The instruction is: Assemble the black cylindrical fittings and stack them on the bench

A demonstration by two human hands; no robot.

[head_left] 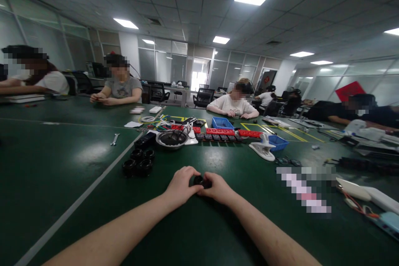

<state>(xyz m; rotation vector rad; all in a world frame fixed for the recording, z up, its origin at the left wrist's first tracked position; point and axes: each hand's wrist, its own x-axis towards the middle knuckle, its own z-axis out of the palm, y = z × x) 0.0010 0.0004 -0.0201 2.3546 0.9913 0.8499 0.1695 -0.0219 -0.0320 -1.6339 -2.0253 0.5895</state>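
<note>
Just above the green tabletop, my left hand (182,186) curls its thumb and fingers round one side of a small black round part (198,180). From the other side my right hand (220,189) pinches the same part, so both hands are closed on it. Fingers cover much of it, and its exact kind is hard to make out. To the left of my left hand stands a cluster of several black ring-shaped parts (137,167), each with a round opening on top.
Beyond my hands lie a metal bowl (172,139), red power strips (220,131), a white clamp base (263,149) and blue trays (222,123). A wrench (115,139) is at left. Cables and a white device (385,200) lie at right. Other people sit around the green table (77,183).
</note>
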